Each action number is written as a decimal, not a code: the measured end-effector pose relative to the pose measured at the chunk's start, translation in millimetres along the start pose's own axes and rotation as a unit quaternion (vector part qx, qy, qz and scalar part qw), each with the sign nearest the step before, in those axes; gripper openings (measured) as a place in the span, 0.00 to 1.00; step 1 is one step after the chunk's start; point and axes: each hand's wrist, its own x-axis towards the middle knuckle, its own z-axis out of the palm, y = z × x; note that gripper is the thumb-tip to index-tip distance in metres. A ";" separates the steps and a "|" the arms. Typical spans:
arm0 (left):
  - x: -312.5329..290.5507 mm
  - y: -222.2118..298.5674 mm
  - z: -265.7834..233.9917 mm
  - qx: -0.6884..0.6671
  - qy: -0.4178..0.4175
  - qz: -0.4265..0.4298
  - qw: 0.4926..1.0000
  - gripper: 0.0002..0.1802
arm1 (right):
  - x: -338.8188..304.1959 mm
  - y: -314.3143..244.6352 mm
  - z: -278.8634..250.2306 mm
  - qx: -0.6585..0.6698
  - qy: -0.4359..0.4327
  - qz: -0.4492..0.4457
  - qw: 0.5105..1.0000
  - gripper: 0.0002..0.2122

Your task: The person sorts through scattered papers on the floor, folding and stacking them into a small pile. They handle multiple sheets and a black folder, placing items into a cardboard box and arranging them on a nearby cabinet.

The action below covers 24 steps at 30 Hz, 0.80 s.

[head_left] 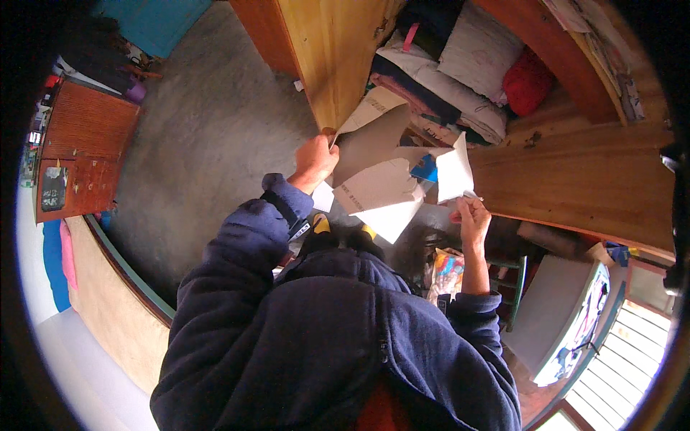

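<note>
My left hand (314, 164) is closed in a fist on the edge of a torn sheet of thin card (381, 183), greyish beige with print along its edges. The sheet hangs in front of my body, bent and ragged, with a brightly lit white lower corner. My right hand (472, 218) pinches the bottom of a white, sunlit flap (453, 172). I cannot tell whether that flap is still joined to the sheet. A small blue thing (425, 169) shows between the two parts.
Ahead stands an open wooden cupboard with a door (327, 61) and stacked bedding (445, 79), including a red cushion (528, 82). A colourful bag (447, 269) and green chair (519, 287) are near my right forearm. A brown cabinet (90, 144) and a bed (118, 273) stand left.
</note>
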 end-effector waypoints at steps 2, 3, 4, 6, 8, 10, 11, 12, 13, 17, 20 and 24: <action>-1.7 -4.1 -5.0 -0.004 0.001 -0.007 1.000 0.19 | 1.2 0.2 0.4 0.019 -0.004 0.025 0.999 0.08; -3.2 -7.5 -6.9 0.003 -0.001 -0.006 1.000 0.20 | 1.8 1.1 1.5 0.013 0.007 0.064 0.998 0.08; -5.2 -9.8 -7.4 0.005 -0.007 -0.004 1.000 0.22 | 1.6 2.6 3.9 0.027 -0.020 0.047 0.998 0.09; -11.6 -12.2 -5.1 0.048 -0.048 -0.014 0.998 0.29 | 1.0 9.0 17.8 0.033 -0.060 0.052 0.996 0.10; -23.3 -10.3 0.3 0.043 -0.099 -0.025 0.994 0.32 | 2.3 19.6 45.5 0.018 -0.130 0.085 0.988 0.11; -41.3 -3.8 9.7 0.057 -0.200 0.029 0.978 0.38 | -0.1 33.2 83.7 0.028 -0.188 0.150 0.970 0.11; -50.6 -0.6 14.7 0.072 -0.275 0.053 0.957 0.39 | -8.9 40.1 102.3 0.178 -0.189 0.125 0.957 0.10; -59.5 0.6 19.2 0.081 -0.336 0.077 0.935 0.35 | -9.7 44.8 114.3 0.057 -0.246 0.129 0.959 0.10; -68.5 1.2 24.3 0.049 -0.421 0.059 0.904 0.32 | -10.5 50.2 125.8 -0.115 -0.312 0.061 0.941 0.11; -90.1 -23.8 41.1 -0.102 -0.533 0.031 0.839 0.22 | -17.6 81.1 150.6 -0.204 -0.365 0.120 0.901 0.14; -97.8 -54.1 60.5 -0.143 -0.495 0.034 0.856 0.20 | -25.8 119.2 159.3 -0.153 -0.336 0.187 0.910 0.16; -106.2 -91.1 89.3 -0.273 -0.469 0.034 0.839 0.22 | -27.1 163.3 174.7 0.236 -0.233 0.388 0.860 0.20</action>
